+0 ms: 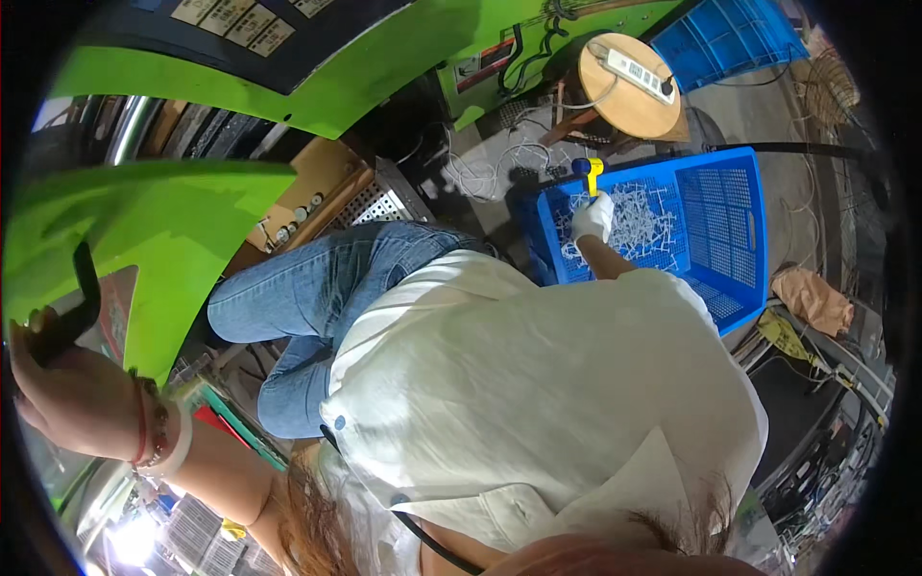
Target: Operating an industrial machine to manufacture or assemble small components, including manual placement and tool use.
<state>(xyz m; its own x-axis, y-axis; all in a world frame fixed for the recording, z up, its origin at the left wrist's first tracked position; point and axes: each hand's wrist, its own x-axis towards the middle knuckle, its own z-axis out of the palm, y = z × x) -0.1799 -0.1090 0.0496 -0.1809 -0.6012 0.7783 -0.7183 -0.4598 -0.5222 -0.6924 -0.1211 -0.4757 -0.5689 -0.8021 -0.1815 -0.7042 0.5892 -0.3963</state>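
Observation:
My left hand (82,403) is closed around the black handle (87,288) on a bright green machine door (182,206) at the far left. My right hand (593,219), in a white glove, grips a yellow tool with a blue end (594,171); it looks hammer-shaped, but its exact kind cannot be made out. This hand is over the left part of a blue plastic crate (715,216). Many thin white branching plastic pieces (642,226) lie heaped in the crate beside and beneath the glove.
A round wooden stool (619,110) carrying a white power strip (639,75) stands behind the crate. Loose cables (471,178) trail over the floor. Another blue crate (730,38) is at the far right, and a brown bag (812,299) lies right of the near crate.

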